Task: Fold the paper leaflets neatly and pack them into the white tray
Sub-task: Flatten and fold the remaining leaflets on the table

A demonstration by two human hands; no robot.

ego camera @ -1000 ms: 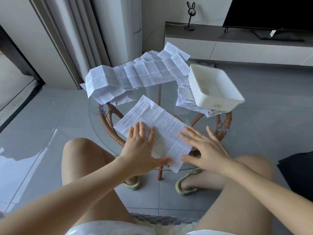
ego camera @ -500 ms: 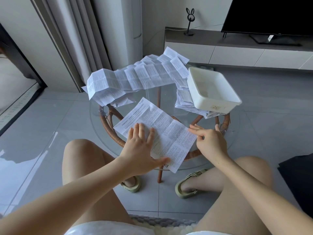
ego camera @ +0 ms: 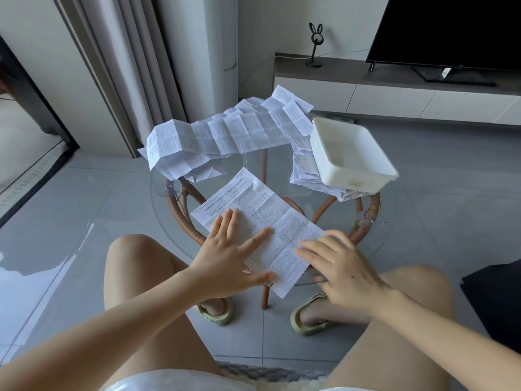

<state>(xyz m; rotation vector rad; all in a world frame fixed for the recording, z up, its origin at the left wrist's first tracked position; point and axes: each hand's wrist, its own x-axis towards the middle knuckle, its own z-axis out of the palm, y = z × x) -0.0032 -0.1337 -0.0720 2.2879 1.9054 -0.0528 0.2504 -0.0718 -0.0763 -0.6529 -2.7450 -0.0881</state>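
Observation:
A printed paper leaflet (ego camera: 262,210) lies flat on the round glass table (ego camera: 375,235), near its front edge. My left hand (ego camera: 228,252) rests palm down on the leaflet's left half, fingers spread. My right hand (ego camera: 338,266) lies flat on the leaflet's near right corner, fingers apart and pointing left. A long creased leaflet (ego camera: 222,136) stretches unfolded across the back of the table. The white tray (ego camera: 352,156) stands at the right on a pile of leaflets (ego camera: 304,167); it looks empty.
The table has a rattan frame (ego camera: 180,213) under the glass. My bare knees and sandalled feet (ego camera: 217,311) are below its front edge. A TV cabinet (ego camera: 394,91) stands behind, curtains (ego camera: 135,66) at the back left, a dark object (ego camera: 496,294) on the floor at right.
My right hand has moved from the leaflet's right edge, where its fingers were pinched, down to the near right corner and now lies flat. My left hand has stayed put.

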